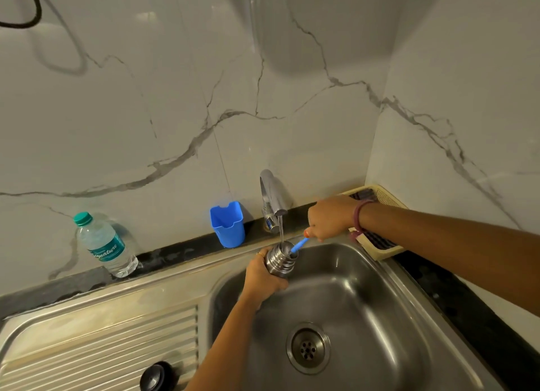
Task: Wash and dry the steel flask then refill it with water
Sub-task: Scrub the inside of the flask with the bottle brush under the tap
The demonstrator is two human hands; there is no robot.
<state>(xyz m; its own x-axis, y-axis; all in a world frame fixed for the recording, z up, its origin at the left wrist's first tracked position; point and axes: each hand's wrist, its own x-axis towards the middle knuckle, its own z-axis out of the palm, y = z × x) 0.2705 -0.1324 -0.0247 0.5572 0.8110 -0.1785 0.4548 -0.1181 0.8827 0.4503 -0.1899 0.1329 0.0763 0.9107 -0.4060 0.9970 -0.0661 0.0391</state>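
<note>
Washing is underway: the left hand grips the ribbed steel flask under running water while the right hand clamps a blue-handled brush in its mouth; drying and refilling remain.

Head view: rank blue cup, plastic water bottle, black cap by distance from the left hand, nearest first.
From the left hand:
1. Blue cup, on the ledge behind the sink, just up-left.
2. Black cap, on the drainboard, down-left.
3. Plastic water bottle, far left on the ledge.
</note>
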